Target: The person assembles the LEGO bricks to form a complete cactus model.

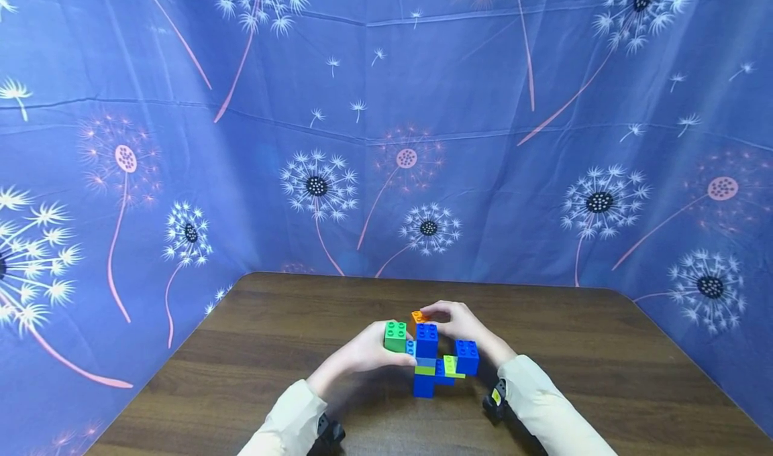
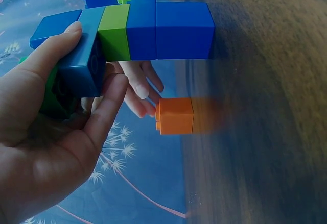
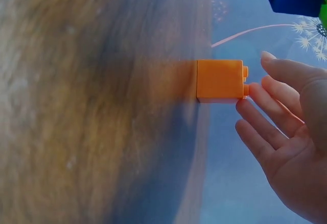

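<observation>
A block assembly (image 1: 436,365) of blue, light blue and lime-green studded bricks was seen standing on the brown wooden table (image 1: 604,349), low in the centre of the head view. A green brick (image 1: 395,336) was fixed at its upper left. The assembly was gripped by the left hand (image 1: 366,350), with thumb and fingers curled round the green and blue bricks at that end; in the left wrist view the thumb (image 2: 48,58) was laid along the top of a blue brick.

An orange brick (image 1: 419,317) was set on the table just behind the assembly, apart from it. It was touched at its studded top by the fingertips (image 3: 249,92) of the right hand (image 1: 461,323), whose fingers were extended and only slightly bent, not closed round it. In the right wrist view the brick appeared at centre right, studs turned toward the palm.

A blue cloth (image 1: 386,141) printed with white and pink dandelion heads was hung behind and to both sides of the table. Cream sleeves (image 1: 546,409) were worn on both arms. No brand, label or readable writing was made out on any brick.
</observation>
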Motion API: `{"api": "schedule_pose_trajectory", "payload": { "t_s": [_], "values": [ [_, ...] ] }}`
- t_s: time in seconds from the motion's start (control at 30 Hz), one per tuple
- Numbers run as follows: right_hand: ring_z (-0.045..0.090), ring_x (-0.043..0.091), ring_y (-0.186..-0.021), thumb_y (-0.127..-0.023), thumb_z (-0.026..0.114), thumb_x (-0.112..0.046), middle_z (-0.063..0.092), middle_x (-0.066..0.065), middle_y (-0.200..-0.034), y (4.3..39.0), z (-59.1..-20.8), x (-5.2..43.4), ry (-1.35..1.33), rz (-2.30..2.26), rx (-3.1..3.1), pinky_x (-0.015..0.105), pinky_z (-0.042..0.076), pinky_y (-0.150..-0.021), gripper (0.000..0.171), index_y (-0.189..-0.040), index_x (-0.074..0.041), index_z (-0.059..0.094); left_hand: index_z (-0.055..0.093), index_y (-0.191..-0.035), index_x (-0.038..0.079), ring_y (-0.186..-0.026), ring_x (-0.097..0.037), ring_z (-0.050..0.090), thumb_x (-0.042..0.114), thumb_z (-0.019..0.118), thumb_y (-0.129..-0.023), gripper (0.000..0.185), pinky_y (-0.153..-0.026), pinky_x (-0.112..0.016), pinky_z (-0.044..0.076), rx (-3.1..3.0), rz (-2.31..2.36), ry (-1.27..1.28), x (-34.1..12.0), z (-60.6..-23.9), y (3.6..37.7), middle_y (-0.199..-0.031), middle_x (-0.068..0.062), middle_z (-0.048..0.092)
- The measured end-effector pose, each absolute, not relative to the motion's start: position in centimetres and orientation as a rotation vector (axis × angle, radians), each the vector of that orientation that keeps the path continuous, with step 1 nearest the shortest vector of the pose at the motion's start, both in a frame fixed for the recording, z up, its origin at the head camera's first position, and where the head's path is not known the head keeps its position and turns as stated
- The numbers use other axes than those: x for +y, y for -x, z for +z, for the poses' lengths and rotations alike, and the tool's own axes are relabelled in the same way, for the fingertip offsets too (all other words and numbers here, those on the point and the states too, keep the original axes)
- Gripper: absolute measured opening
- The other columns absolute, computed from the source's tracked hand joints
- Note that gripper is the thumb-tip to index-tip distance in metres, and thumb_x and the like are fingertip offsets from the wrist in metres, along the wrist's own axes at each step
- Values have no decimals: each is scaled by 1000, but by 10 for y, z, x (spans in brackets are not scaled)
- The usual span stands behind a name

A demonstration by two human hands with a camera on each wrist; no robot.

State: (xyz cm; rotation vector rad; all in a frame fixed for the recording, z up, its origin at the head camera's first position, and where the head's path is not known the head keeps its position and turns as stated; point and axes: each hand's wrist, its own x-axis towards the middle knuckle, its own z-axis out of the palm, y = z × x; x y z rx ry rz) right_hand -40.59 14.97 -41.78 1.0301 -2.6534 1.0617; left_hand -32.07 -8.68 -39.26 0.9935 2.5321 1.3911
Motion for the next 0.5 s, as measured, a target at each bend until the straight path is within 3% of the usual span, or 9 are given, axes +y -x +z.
{"api": "schedule_pose_trajectory", "payload": {
  "t_s": [0.3,0.5],
  "values": [
    [66,25,-85,-85,67,-9,70,14,-94,406,-415,153,-1055,1061,-2564,34,54,-76,28,-108,5,65,64,-101,2,-63,-3,54,21,77,-78,32,-61,-20,47,2576,1377,-931,-84,-388,319,-79,-1,66],
    [65,30,-94,-82,69,-7,66,18,-104,406,-421,151,-1034,1078,-2593,39,53,-82,33,-113,6,62,63,-101,3,-63,-4,56,20,77,-78,32,-62,-21,48,2552,1401,-921,-83,-389,318,-81,-2,67]
  ]
}}
